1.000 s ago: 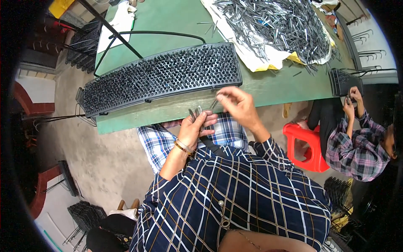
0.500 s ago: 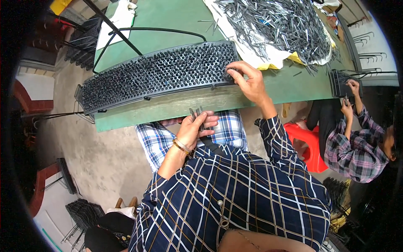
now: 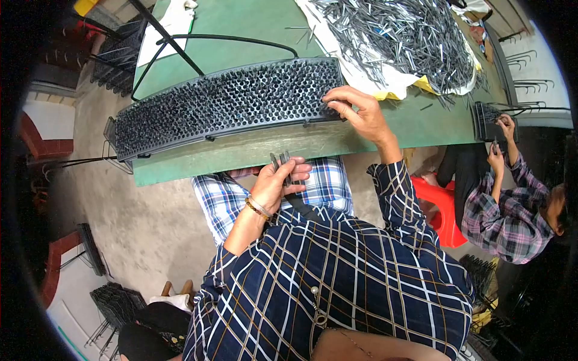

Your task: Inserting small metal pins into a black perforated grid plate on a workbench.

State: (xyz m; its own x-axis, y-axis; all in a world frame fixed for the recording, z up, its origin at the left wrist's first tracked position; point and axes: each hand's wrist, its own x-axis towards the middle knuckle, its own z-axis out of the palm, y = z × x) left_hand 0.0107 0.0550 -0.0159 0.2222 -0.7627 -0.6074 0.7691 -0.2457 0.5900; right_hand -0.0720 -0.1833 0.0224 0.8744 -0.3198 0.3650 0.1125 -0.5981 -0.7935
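A long, curved black rack (image 3: 229, 99) with rows of small round holes, many filled with dark pins, lies along the near edge of the green table. At its right end my right hand (image 3: 364, 117) has thumb and forefinger curled together over the holes; what they pinch, if anything, is too small to make out. My left hand (image 3: 271, 185) is just below the table edge, over my lap, palm turned up. It holds several thin dark metal pins (image 3: 282, 161) under the thumb, their ends sticking up, apart from the rack.
A big heap of loose dark pins (image 3: 415, 45) lies on a white sheet (image 3: 343, 57) at the back right of the table (image 3: 241, 18). A bent black metal frame (image 3: 241, 38) rises behind the rack. To the right, a co-worker (image 3: 509, 222) handles another rack beside a red stool (image 3: 442, 210).
My right hand stays at the rack's right end with only a slight shift of its fingers. My left hand keeps its hold on the pins. The whole view has shifted a little.
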